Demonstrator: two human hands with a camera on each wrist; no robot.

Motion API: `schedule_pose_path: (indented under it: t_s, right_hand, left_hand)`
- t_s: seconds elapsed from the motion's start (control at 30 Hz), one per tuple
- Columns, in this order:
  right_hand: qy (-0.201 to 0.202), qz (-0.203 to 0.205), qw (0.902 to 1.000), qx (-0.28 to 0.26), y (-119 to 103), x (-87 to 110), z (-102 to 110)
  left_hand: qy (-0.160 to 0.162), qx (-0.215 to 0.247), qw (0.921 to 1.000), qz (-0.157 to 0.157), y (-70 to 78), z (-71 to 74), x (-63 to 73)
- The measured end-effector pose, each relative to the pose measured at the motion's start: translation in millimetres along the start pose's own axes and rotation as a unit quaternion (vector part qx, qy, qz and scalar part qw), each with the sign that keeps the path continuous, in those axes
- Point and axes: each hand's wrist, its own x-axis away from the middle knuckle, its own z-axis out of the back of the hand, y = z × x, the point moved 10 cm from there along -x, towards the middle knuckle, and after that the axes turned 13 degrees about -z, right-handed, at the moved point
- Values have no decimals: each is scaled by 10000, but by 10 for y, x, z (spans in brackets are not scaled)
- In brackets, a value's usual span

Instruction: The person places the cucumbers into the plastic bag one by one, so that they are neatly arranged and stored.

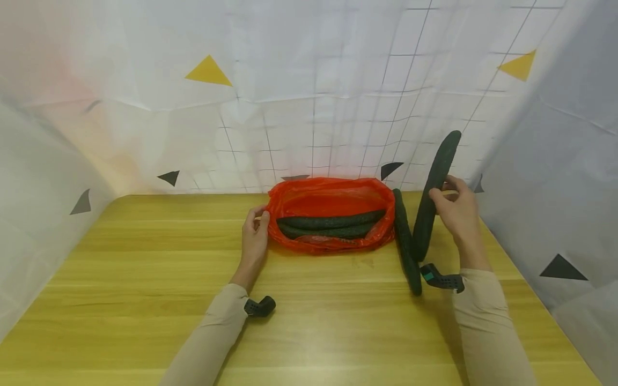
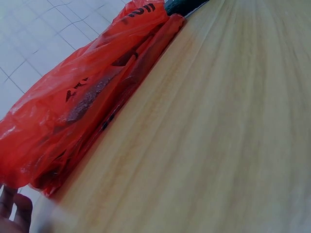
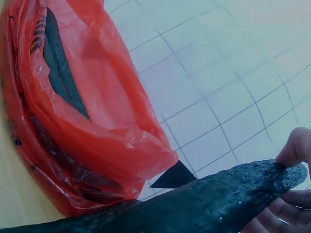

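A red plastic bag lies with its mouth wide open, and cucumbers lie lengthwise inside it. My left hand pinches the bag's left edge between thumb and fingers; only its fingertips show in the left wrist view. To the right of the bag, my right hand grips a long dark green cucumber between thumb and fingers. This cucumber is tilted up, its upper end leaning right. Another cucumber rests on the table beside the bag, near the lower end of the held one.
The wooden table runs back to a white sheet with grid lines and triangles hanging behind the bag. Similar sheeting stands at both sides. A small dark device is strapped to each wrist.
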Motion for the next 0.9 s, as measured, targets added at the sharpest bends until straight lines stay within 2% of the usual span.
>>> schedule_pose_path:
  t_s: [0.13, 0.37, 0.63, 0.77, 0.9]
  right_hand:
    - [158, 0, 9995, -288, -41, 14, 51]
    - [450, 117, 9944, -950, -148, 64, 138]
    - [473, 517, 9840, -1636, -243, 92, 168]
    - [387, 647, 9692, -2346, -259, 97, 201]
    - [195, 730, 9465, -3138, -255, 99, 216]
  left_hand:
    - [-2, 5, 10000, -35, 27, -1, 4]
    - [202, 18, 9993, -307, -256, 10, -61]
    - [221, 41, 9992, -317, -253, 10, -60]
    - [233, 2, 9992, -310, -261, 13, -65]
    - [219, 15, 9993, -300, -268, 10, -65]
